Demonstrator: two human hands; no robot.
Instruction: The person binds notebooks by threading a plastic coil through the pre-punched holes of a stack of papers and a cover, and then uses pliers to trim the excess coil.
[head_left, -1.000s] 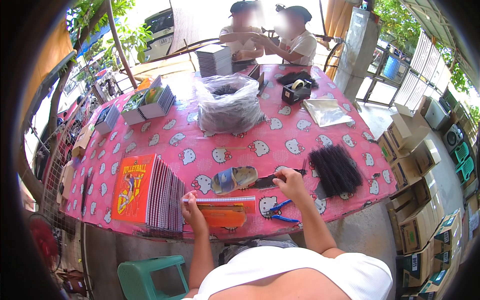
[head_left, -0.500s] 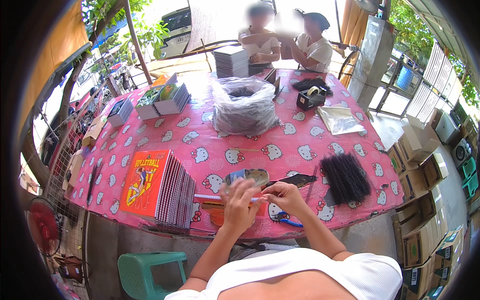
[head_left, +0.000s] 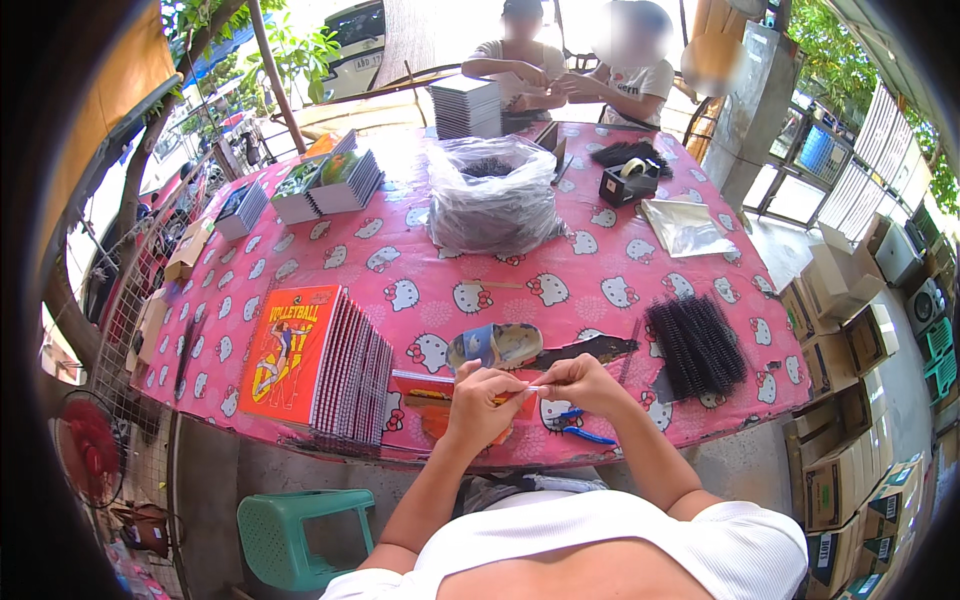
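1. Left hand (head_left: pixel 488 402): fingers curled, tips drawn together at the three-o'clock end of the red notebook (head_left: pixel 422 384), lying toward six o'clock on the worktop (head_left: pixel 575 300).
2. Right hand (head_left: pixel 582 386): thumb and finger pressed together, beside the left's; anything pinched is too small to tell.
3. Half a second ago, the left fingers were spread wider.

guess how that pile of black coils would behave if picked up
The black coils would probably feel light for their bulk, being thin, open loops. They may flex, since they look long and slender. They might tangle when lifted, as they lie packed together.
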